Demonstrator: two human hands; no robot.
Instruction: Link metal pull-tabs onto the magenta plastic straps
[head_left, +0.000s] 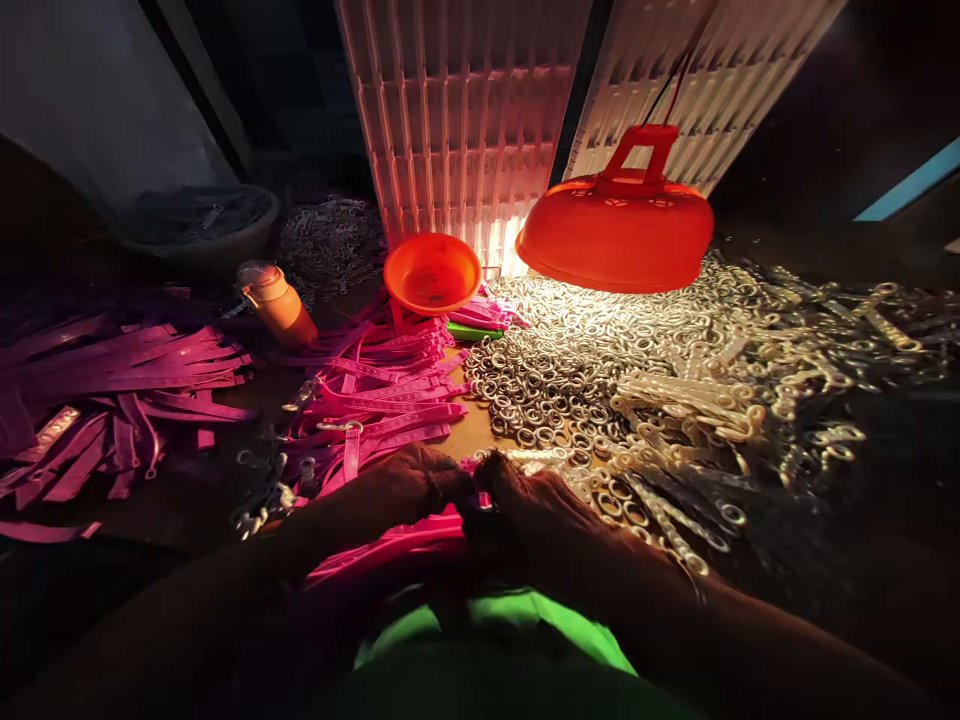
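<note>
A: Where's the piece being handled?
B: At the dial's centre, between the left hand (pixel 420 476) and right hand (pixel 534 495): a small pink piece (pixel 484 498) with a shiny patch. Both hands' fingers are bent inward, almost meeting; it's too dark to tell how tightly they're closed or which hand has hold of it.
A: What might go wrong?
B: A fumble, I'd say. The lamp (pixel 615 240), hung at one o'clock, lights the metal rings (pixel 529 385) beneath it, while the hands are in shadow. A dropped piece could get lost among the pink straps (pixel 375 400) at half past ten.
A: Anything else?
B: The right forearm lies close to the metal clips (pixel 694 405) at half past two; a careless sweep could drag some along or mix them with the rings, since both heaps meet on the counter (pixel 484 428).
A: And the containers?
B: An orange bowl (pixel 433 268) at half past eleven, tilted so its inner bottom shows, with a dark mark there. The bottle (pixel 281 305) towards half past ten is capped; I can't tell its contents. Beyond, a wide tub (pixel 268 218) holds a dim tangle of what look like metal bits.
</note>
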